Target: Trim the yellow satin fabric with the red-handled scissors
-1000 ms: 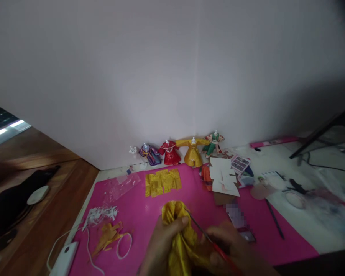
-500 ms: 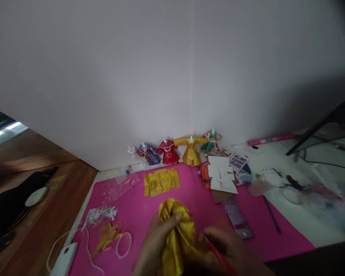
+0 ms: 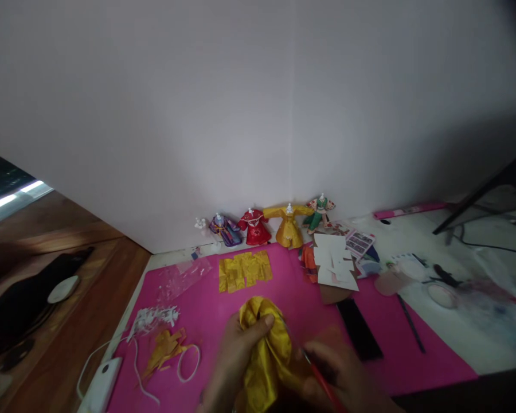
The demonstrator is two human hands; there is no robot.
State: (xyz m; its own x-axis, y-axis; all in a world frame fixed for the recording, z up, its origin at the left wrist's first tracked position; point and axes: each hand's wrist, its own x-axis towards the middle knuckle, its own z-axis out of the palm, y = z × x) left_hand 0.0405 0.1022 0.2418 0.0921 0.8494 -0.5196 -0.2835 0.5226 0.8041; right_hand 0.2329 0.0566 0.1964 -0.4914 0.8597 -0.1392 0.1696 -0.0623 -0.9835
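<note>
A shiny yellow piece of cloth [image 3: 262, 355] bunches up at the bottom middle of the head view. My left hand [image 3: 243, 350] is closed on it, thumb pressed over its front. To the right, my right hand [image 3: 337, 376] grips a red-handled tool [image 3: 325, 387] with a thin metal tip. The tip points up and left beside the cloth; the tool's exact kind is not clear. The cloth's lower part runs between both hands, and the right fingers are partly blurred.
A pink mat [image 3: 206, 321] covers the table. Flat yellow cut pieces [image 3: 245, 271], white scraps [image 3: 155, 318], orange scraps [image 3: 165, 350] and a dark phone [image 3: 360, 330] lie on it. Small doll outfits, including a red dress [image 3: 255, 226], stand along the wall. A power strip [image 3: 101, 384] is at left.
The phone's lit screen has gone dark. The view has shifted slightly, and both hands keep nearly the same hold on the cloth and the red-handled tool.
</note>
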